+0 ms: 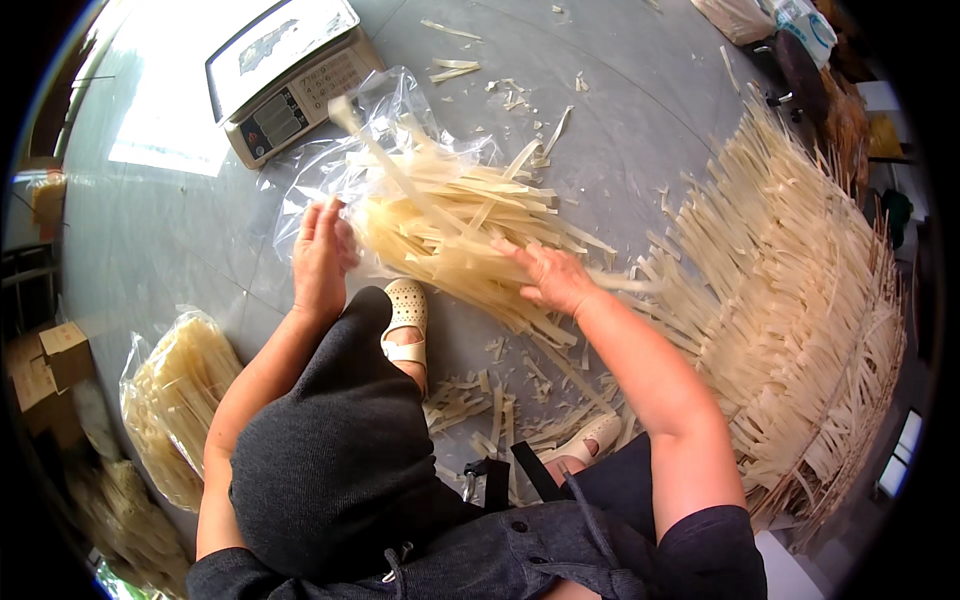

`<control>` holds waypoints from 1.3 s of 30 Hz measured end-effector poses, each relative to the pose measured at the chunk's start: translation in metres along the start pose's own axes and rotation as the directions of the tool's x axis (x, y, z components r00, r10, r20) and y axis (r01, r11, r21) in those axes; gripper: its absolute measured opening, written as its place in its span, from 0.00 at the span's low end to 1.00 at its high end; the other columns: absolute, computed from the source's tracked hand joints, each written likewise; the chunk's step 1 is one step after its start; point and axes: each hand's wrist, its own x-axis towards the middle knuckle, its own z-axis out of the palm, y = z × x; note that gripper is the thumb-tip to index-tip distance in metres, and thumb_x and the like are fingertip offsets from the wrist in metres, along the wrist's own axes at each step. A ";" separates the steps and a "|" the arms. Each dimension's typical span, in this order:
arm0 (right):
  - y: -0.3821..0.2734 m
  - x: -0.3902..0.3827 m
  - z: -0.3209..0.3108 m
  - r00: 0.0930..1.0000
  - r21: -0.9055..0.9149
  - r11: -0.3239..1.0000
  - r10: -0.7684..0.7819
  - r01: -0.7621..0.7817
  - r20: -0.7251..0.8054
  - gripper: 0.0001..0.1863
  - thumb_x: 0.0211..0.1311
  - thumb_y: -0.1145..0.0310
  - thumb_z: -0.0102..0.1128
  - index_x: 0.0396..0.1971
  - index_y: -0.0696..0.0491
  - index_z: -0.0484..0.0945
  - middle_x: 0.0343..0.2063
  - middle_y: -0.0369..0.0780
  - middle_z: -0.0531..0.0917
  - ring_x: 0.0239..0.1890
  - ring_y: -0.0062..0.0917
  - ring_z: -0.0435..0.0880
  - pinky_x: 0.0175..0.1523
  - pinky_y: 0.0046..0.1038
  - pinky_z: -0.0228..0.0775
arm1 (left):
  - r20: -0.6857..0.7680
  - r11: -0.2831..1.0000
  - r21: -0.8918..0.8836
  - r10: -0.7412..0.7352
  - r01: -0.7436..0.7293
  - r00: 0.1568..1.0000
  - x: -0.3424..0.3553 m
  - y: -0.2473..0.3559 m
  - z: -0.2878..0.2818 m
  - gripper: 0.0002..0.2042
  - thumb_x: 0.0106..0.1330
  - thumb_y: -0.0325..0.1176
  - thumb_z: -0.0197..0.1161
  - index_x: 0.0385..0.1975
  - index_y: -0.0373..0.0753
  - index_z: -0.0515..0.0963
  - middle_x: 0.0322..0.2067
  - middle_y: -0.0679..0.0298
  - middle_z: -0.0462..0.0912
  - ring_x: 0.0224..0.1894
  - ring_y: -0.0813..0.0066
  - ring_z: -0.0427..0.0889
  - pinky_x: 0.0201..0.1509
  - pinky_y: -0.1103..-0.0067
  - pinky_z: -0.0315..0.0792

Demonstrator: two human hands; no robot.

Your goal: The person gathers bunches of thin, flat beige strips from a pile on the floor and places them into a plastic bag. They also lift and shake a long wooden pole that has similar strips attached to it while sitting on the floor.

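A loose heap of pale yellow, dry flat noodles (440,215) lies in front of me, partly inside a clear plastic bag (385,95). My left hand (322,255) is at the heap's left side, by the bag's edge, with fingers stretched upward and nothing plainly gripped. On the right side, my right hand (550,278) has its fingers extended over the noodles, touching or just above them. Between the hands, one long noodle strip is smeared by motion across the top of the heap.
A scale (295,85) with a pale tray stands at the far left. A large stack of noodles (790,330) fills the right side. Another filled clear bag (180,400) lies at the left, near cardboard boxes (50,370). Broken noodle pieces (470,400) litter the grey floor around my shoes.
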 end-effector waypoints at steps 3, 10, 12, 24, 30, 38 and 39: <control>-0.015 0.002 0.001 1.000 0.048 0.999 0.007 -0.006 -0.019 0.49 0.45 0.71 0.71 0.66 0.31 0.53 0.35 0.42 0.73 0.41 0.36 0.77 0.45 0.36 0.70 | 0.295 0.931 0.323 0.072 -0.170 0.953 -0.013 -0.010 0.004 0.15 0.75 0.38 0.46 0.55 0.40 0.71 0.13 0.75 0.63 0.15 0.89 0.61 0.21 0.88 0.61; -0.072 0.056 -0.001 0.997 0.026 0.999 0.021 -0.019 -0.072 0.29 0.53 0.63 0.64 0.58 0.43 0.69 0.43 0.45 0.76 0.45 0.37 0.78 0.50 0.37 0.71 | 0.566 0.776 0.560 -0.101 -0.291 0.819 -0.022 -0.011 0.017 0.18 0.73 0.38 0.49 0.61 0.43 0.68 0.16 0.71 0.70 0.20 0.85 0.72 0.28 0.85 0.69; -0.081 0.078 0.037 0.996 -0.027 0.996 0.084 -0.084 0.021 0.27 0.52 0.61 0.64 0.54 0.47 0.71 0.46 0.45 0.75 0.48 0.38 0.77 0.52 0.39 0.69 | 0.585 0.776 0.575 -0.168 -0.260 0.793 -0.022 -0.020 0.022 0.20 0.70 0.38 0.54 0.60 0.43 0.68 0.21 0.67 0.74 0.23 0.83 0.75 0.32 0.82 0.72; 0.005 0.135 0.027 0.885 -0.122 0.963 0.165 -0.239 -0.435 0.38 0.59 0.44 0.51 0.65 0.51 0.59 0.60 0.47 0.69 0.61 0.38 0.66 0.69 0.35 0.47 | 0.423 0.578 0.791 -0.281 -0.200 0.861 -0.017 -0.065 -0.023 0.08 0.64 0.33 0.63 0.32 0.35 0.76 0.25 0.64 0.78 0.29 0.80 0.76 0.34 0.80 0.72; 0.004 0.145 -0.004 0.915 -0.146 0.908 0.402 -0.393 0.041 0.37 0.59 0.40 0.49 0.64 0.45 0.62 0.47 0.41 0.81 0.53 0.35 0.75 0.61 0.35 0.56 | 0.491 0.528 0.791 -0.248 -0.309 0.835 -0.019 -0.064 -0.031 0.09 0.63 0.35 0.63 0.31 0.36 0.76 0.28 0.60 0.78 0.30 0.71 0.78 0.34 0.76 0.73; -0.009 0.057 -0.016 0.929 -0.070 0.928 0.369 -0.367 0.030 0.59 0.46 0.26 0.52 0.71 0.43 0.39 0.56 0.54 0.71 0.60 0.44 0.68 0.69 0.52 0.39 | 0.244 0.161 0.968 -0.443 -0.191 0.863 -0.025 -0.042 -0.029 0.17 0.62 0.49 0.59 0.30 0.39 0.76 0.26 0.56 0.80 0.33 0.57 0.80 0.36 0.68 0.71; -0.015 0.038 -0.004 0.934 -0.103 0.929 0.357 -0.355 -0.001 0.61 0.43 0.26 0.55 0.71 0.41 0.36 0.60 0.54 0.64 0.63 0.45 0.63 0.69 0.55 0.37 | 0.240 0.137 0.970 -0.479 -0.198 0.844 -0.024 -0.044 -0.027 0.17 0.62 0.49 0.59 0.31 0.39 0.76 0.26 0.56 0.80 0.34 0.57 0.80 0.37 0.68 0.71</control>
